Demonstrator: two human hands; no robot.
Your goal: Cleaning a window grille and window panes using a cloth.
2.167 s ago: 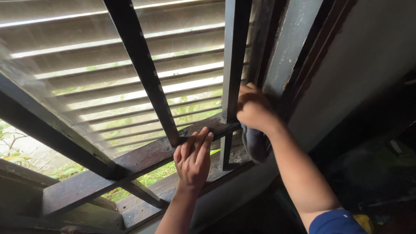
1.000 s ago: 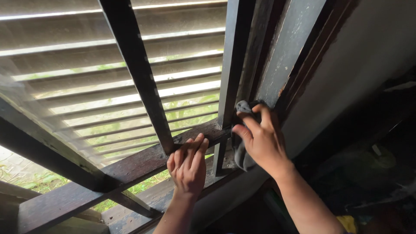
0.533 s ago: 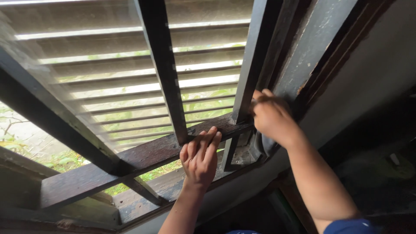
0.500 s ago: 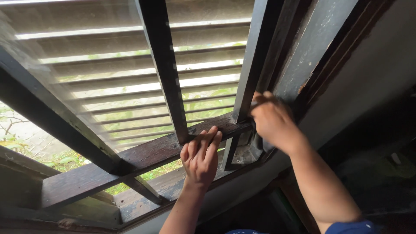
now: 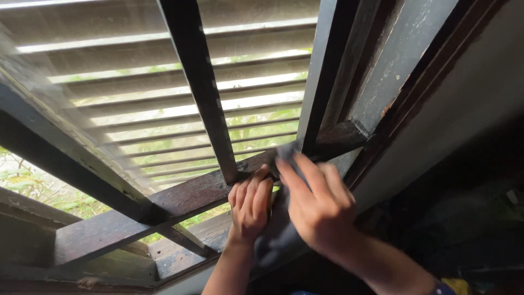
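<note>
Two bare forearms, hands uncovered: left hand (image 5: 250,206), right hand (image 5: 322,207). Blue sleeve (image 5: 443,288) edge on right arm.

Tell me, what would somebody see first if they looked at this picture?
First, two bare hands in the lower middle: the left hand grips the dark wooden crossbar of a window, and the right hand presses a dark grey cloth against the same bar, beside it. Above them stands a dark upright bar, and behind it pale slats let bright light and green leaves show through.
</note>
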